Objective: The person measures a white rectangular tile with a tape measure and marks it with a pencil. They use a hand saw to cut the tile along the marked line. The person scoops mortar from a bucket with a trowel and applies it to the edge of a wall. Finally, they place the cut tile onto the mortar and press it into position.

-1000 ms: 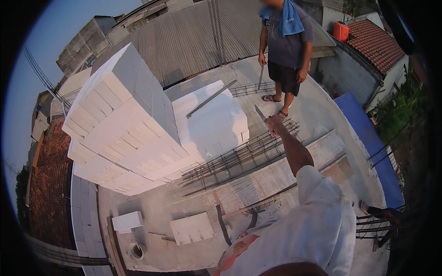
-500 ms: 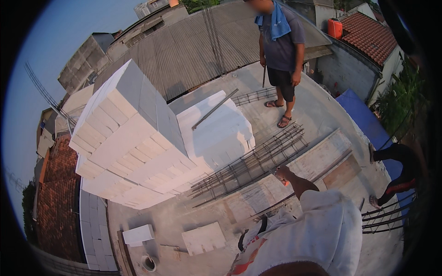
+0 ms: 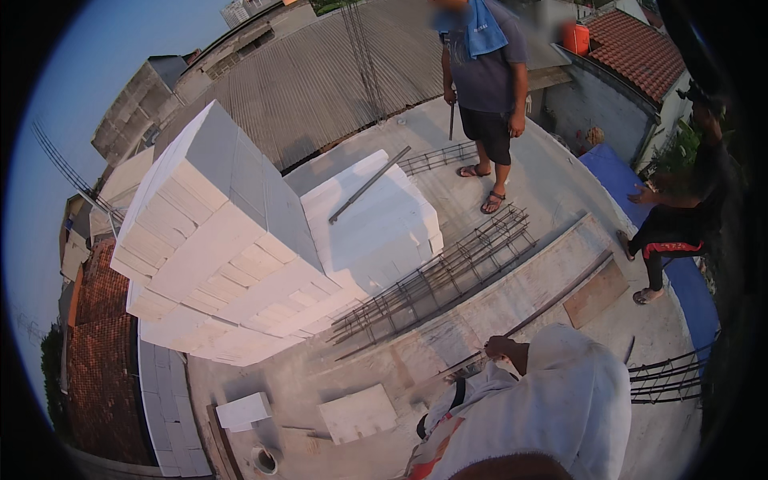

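Note:
My right hand (image 3: 506, 350) hangs in front of my white shirt (image 3: 532, 416), its fingers curled in. Whatever it may hold is hidden. The hand is close to the near edge of a long, pale, stained board (image 3: 480, 320) and appears apart from it. Nothing of my left hand shows. Left of centre rises a tall stack of white lightweight concrete blocks (image 3: 232, 256). A lower white stack (image 3: 384, 232) adjoins it, with a dark metal bar (image 3: 370, 185) lying across its top. Between that stack and the board lie tied rebar cages (image 3: 436, 272).
A co-worker (image 3: 488, 76) with a blue towel stands beyond the rebar, holding a rod. Another person (image 3: 672, 216) is at the right edge near a blue tarp (image 3: 612, 176). Rebar ends (image 3: 668, 376) jut out at right. A loose block (image 3: 244, 411) and a flat slab (image 3: 358, 414) lie lower left.
My right hand has come down and closer to my body; an orange-red spot at its fingers no longer shows. The person at right has come further into view, one hand out. The view has shifted slightly.

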The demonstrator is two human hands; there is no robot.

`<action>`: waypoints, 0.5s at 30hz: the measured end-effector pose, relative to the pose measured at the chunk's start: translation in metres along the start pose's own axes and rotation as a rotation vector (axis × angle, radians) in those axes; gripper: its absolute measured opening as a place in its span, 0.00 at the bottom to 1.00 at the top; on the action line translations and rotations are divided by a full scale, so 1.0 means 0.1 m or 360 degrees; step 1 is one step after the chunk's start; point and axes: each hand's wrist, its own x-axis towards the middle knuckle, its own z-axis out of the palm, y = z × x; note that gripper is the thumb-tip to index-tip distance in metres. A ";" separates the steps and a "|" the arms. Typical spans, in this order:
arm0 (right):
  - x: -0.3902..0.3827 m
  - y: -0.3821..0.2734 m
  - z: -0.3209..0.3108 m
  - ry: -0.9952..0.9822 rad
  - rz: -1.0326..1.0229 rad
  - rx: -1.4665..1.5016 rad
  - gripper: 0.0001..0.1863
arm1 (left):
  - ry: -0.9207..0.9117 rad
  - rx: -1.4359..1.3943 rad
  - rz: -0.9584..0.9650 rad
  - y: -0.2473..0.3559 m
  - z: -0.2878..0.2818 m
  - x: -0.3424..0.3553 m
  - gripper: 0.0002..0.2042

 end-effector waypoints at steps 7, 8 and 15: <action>-0.52 -0.43 -0.40 -0.0064 0.0221 0.0329 0.17 | 0.0005 0.0144 0.0013 0.09 -0.43 -0.03 0.33; -0.48 -0.42 -0.41 -0.0034 0.0229 0.0355 0.16 | 0.0017 0.0155 0.0028 0.16 -0.51 -0.05 0.33; -0.18 -0.06 -0.25 0.0061 0.0394 0.0661 0.10 | 0.0163 -0.0027 -0.0067 0.05 -0.47 -0.27 0.34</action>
